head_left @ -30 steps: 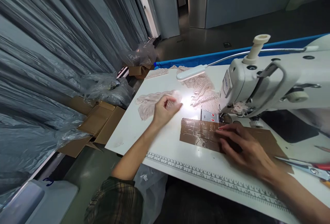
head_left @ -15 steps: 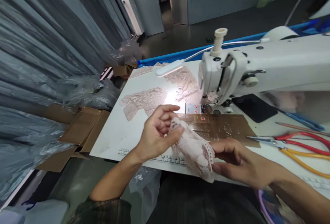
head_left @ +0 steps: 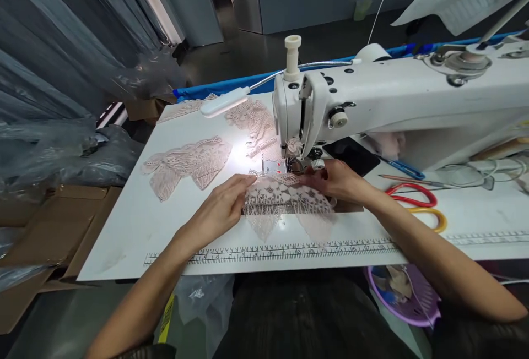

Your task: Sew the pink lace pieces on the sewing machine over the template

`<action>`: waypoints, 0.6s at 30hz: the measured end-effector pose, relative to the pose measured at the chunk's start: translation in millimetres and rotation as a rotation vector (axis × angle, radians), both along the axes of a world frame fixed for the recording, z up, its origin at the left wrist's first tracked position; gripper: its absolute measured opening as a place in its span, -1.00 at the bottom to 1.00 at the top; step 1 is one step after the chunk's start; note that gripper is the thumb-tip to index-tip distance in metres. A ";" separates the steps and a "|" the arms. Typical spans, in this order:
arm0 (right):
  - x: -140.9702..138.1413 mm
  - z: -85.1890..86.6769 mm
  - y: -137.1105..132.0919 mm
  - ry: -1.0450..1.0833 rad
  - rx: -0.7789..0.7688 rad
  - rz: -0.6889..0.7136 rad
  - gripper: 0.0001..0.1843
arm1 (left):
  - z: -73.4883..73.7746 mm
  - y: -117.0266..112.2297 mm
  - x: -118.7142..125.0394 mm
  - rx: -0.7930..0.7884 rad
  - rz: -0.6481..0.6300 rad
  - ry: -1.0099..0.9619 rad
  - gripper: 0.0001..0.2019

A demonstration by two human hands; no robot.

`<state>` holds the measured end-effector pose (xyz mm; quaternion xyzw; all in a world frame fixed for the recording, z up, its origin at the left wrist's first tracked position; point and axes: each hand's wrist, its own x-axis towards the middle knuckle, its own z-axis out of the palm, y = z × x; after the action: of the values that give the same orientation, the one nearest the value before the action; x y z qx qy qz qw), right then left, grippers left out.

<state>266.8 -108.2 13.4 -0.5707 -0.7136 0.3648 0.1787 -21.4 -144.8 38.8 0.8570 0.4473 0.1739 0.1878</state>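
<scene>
A pale pink lace piece [head_left: 285, 196] lies spread in front of the needle area of a white sewing machine [head_left: 372, 94], its two pointed ends hanging toward me. My left hand [head_left: 225, 202] pinches its upper left edge between thumb and fingers. At the upper right edge, close to the presser foot, my right hand [head_left: 336, 180] grips the lace, with some fingertips hidden behind it. The metal needle plate [head_left: 273, 165] shows just beyond the lace. Brown tape [head_left: 349, 207] on the table is partly covered by the lace.
More lace pieces [head_left: 185, 163] lie on the white table [head_left: 124, 227] to the left. A lamp [head_left: 225, 101] lights the sewing spot. Red-handled scissors [head_left: 413, 194], a yellow handle [head_left: 430, 218] and blue snips [head_left: 403, 169] lie right. A purple basket [head_left: 413, 315] stands below the table edge.
Both hands have moved forward to the machine. The lace, bunched up near the table's front edge before, is now opened out flat by the needle area. The view has shifted right.
</scene>
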 end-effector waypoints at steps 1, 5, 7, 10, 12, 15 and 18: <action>-0.8 0.0 4.3 -0.149 0.103 -0.055 -0.65 | -2.6 2.4 0.2 0.027 -0.009 0.082 -0.60; -2.3 -2.5 6.7 -0.425 0.228 -0.086 -0.63 | -6.1 15.6 1.4 0.190 -0.007 0.294 -0.67; -0.3 -4.6 2.5 -0.417 0.231 -0.039 -0.60 | -8.1 26.2 1.2 0.252 -0.083 0.269 -0.70; 3.4 -7.4 -4.2 -0.296 0.213 -0.039 -0.67 | -17.6 42.0 0.3 0.186 -0.327 0.141 -0.69; 3.0 -8.5 -7.5 -0.015 0.099 -0.101 -0.70 | -27.3 47.6 1.2 0.145 -0.432 0.086 -0.60; -6.6 -9.0 -10.9 0.605 -0.221 -0.234 -0.64 | -39.2 46.4 5.3 0.160 -0.456 0.079 -0.43; -27.5 -8.9 -12.6 0.938 -0.427 -0.307 -0.63 | -40.3 39.5 8.1 0.154 -0.413 0.033 -0.37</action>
<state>239.3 -120.9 4.5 -0.4678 -0.3753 0.6874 0.4097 -13.3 -105.3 -1.4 0.9449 0.2507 0.1514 0.1461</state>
